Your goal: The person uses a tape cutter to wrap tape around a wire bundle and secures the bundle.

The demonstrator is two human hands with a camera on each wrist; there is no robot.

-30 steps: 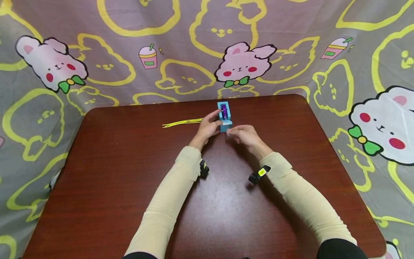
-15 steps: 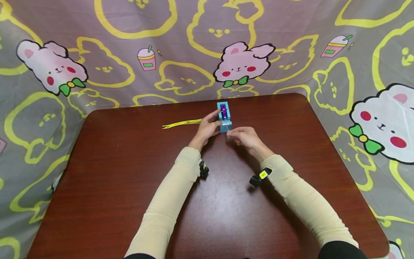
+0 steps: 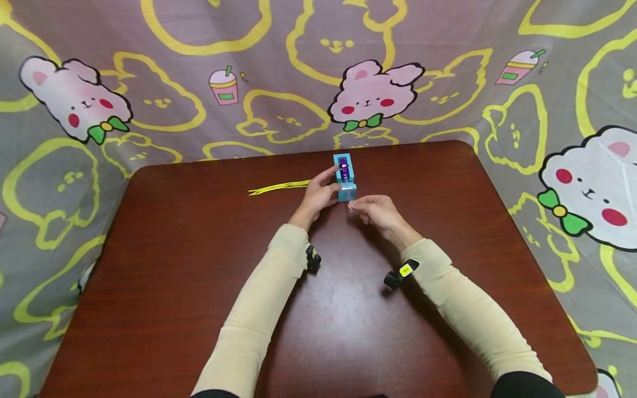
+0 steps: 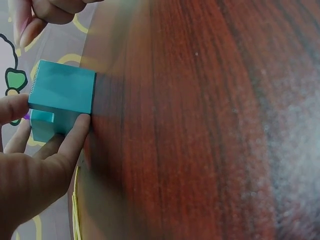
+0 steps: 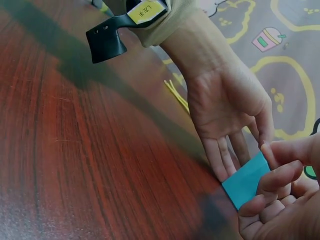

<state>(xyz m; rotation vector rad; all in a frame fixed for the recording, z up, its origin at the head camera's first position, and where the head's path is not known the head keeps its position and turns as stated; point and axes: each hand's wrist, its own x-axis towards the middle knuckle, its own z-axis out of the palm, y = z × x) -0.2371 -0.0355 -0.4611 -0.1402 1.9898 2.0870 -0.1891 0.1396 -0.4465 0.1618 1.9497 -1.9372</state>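
The left hand [image 3: 317, 198] is clamped on a tape dispenser [image 3: 347, 193], its fingers spread along the side of the smooth light-blue body. The right hand [image 3: 377, 212], just beside the dispenser's near end, has thumb and forefinger pinched on a small clear scrap [image 3: 350, 207], glossy and filmy like tape; whether it joins the dispenser cannot be made out. The hands are near each other, the dispenser's near end between them.

The dispenser is a blocky, box-like piece with a flat, squarish near face and a slot holding a round purple roll [image 3: 344, 166]. It stands close to the counter's far edge, a little right of that edge's middle.

Left of it, along the same edge, lies a loose bundle of thin yellow strips [image 3: 278, 188], slightly splayed at the left end. The counter [image 3: 199, 249] is glossy red-brown with dark wood grain and rounded far corners. Cream fabric sleeves [image 3: 269, 290] cover both forearms, and behind the far edge hangs a softly creased cloth [image 3: 283, 66] printed with rabbits and drink cups.
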